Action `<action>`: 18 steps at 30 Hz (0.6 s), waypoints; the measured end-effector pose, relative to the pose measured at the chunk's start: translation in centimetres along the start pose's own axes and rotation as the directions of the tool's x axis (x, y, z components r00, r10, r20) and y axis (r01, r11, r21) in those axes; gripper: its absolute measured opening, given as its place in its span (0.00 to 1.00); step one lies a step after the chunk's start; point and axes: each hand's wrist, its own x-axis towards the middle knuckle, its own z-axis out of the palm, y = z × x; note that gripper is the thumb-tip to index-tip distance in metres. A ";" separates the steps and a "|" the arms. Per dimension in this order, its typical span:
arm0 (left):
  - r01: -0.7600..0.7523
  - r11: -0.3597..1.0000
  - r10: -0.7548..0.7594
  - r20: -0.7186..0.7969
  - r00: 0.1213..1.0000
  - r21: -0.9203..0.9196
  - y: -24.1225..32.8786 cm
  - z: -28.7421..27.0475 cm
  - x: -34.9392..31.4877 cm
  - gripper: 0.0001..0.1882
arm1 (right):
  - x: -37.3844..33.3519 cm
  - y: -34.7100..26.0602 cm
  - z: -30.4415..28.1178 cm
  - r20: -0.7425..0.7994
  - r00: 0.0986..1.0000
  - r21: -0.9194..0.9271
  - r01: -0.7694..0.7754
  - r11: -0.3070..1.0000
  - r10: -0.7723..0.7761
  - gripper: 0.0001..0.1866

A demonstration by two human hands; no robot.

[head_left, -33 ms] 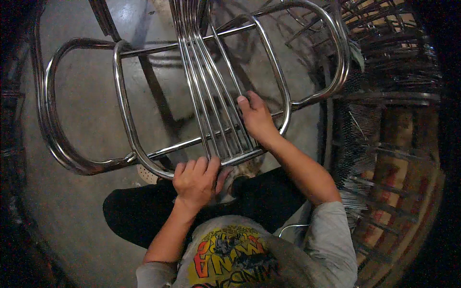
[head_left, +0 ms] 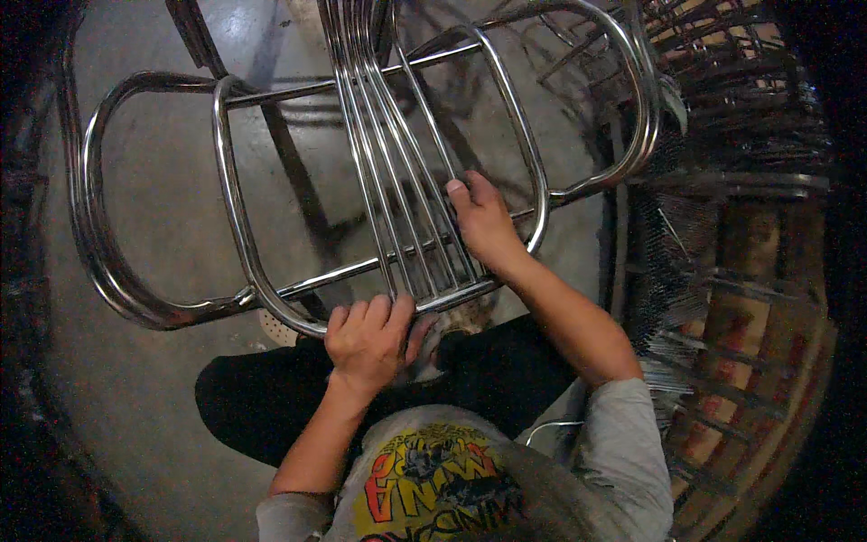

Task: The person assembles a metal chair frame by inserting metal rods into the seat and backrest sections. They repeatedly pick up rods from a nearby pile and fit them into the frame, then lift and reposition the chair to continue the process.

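A shiny metal chair frame (head_left: 229,181) of bent tubing lies before me, with curved armrest loops at both sides. Several thin metal rods (head_left: 365,163) run down its middle, bunched at the far end and fanning out toward the near rail (head_left: 452,296). My left hand (head_left: 366,345) is closed over that near rail, left of where most of the rods meet it. Around the rightmost rod, my right hand (head_left: 484,221) is closed, thumb up. The undersides of both grips are hidden.
On the right stand piles of dark metal frames (head_left: 741,90) and a stack of thin rods (head_left: 668,235), close to my right elbow. Dark metal bars (head_left: 293,163) show beneath the chair frame. A pale perforated piece (head_left: 275,327) shows by my left knee.
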 end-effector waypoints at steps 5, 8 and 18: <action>-0.010 1.000 0.010 -0.004 1.000 0.002 -0.2 0.1 0.6 0.16 | -0.8 -0.9 -0.7 -0.106 0.991 -0.054 0.076 0.996 -0.082 0.33; -0.001 1.000 0.001 0.021 1.000 -0.008 -0.1 -0.2 0.8 0.17 | -1.4 -1.7 -2.5 0.031 0.987 -0.284 0.161 0.945 -0.159 0.29; 0.074 0.992 -0.057 0.161 0.985 -0.105 0.3 -1.8 2.0 0.17 | -1.3 -3.2 -5.1 0.354 0.929 -0.360 0.028 0.933 0.108 0.21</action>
